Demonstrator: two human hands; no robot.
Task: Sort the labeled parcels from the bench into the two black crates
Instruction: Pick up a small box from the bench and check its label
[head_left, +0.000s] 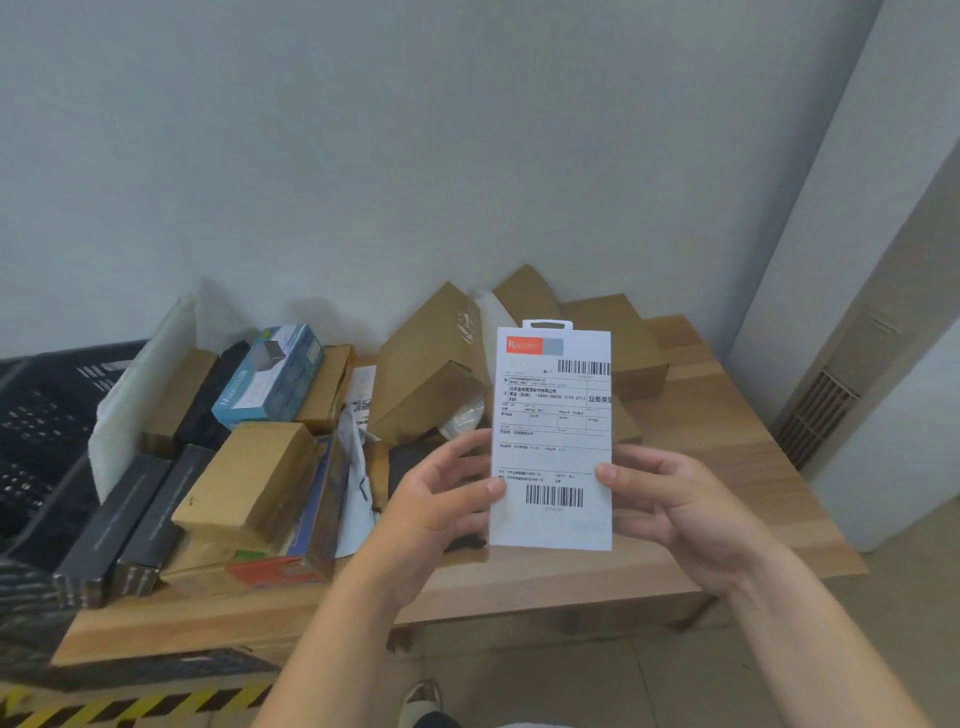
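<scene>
Above bench (727, 467), left grip (436, 514), right grip (691, 519) around parcel (550, 441)

Light: soft, even, fairly bright indoors.
Shadows: faint, on the wall (415, 156) above the tabletop (727, 457).
Blur: crate (36, 467) left of the tabletop smeared.
Edges: wide-angle bending.

The flat parcel (553, 441) stands upright between the left fingers (467, 449) and the right fingers (641, 465), over the front part of the table (737, 467). Behind the fingers, cardboard boxes (431, 364) are heaped against the wall (363, 156). Left of the left fingers a box (249, 478) lies on top of a stack. Two long boxes (119, 525) lie side by side left of the stack. Farthest left, at the table's end, stands a crate (41, 431).
</scene>
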